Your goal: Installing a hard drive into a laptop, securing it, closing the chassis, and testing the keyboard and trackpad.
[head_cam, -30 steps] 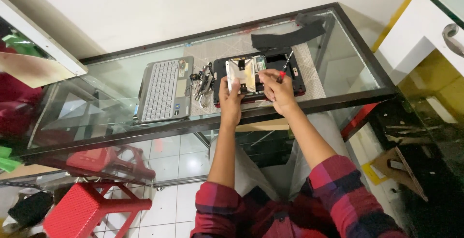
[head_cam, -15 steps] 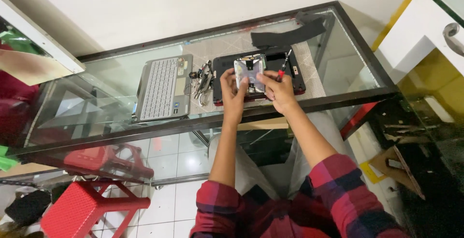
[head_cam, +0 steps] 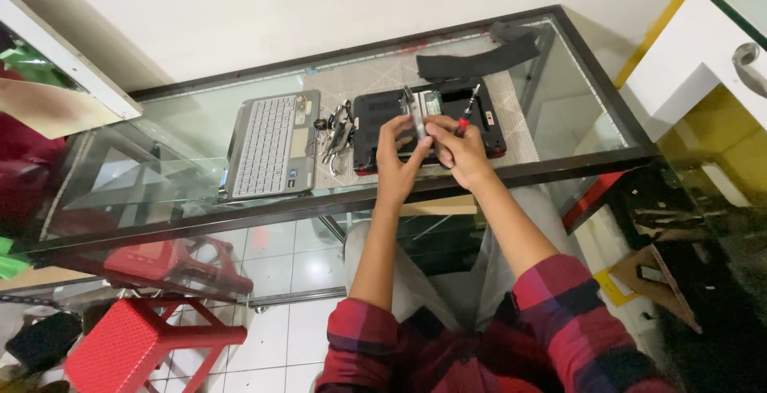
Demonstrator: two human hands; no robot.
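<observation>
While both hands work over it, the glass-topped bench [head_cam: 559, 89] with its black frame fills most of the view, white wall at the far side. Red plastic stool [head_cam: 136, 345] on the tiled floor, near left, below the glass. Grey keyboard panel [head_cam: 270, 145] lies flat on the bench, left of centre. Black laptop base [head_cam: 375, 125] lies flat at centre, on a pale patterned mat, partly covered by the hands. Black strap-like cloth [head_cam: 471, 61] lies far of the base, well apart from the hands. Small heap of metal tools [head_cam: 337, 131] sits between keyboard panel and base. Left hand [head_cam: 399, 161] and right hand [head_cam: 462, 153] meet just above the base, both sets of fingers closed around a small silver metal part [head_cam: 417, 117] held on edge, tilted up off the base. Right hand also has a red-handled screwdriver [head_cam: 467, 113] tucked in its fingers, shaft pointing far. Red plaid sleeves at the near edge.
</observation>
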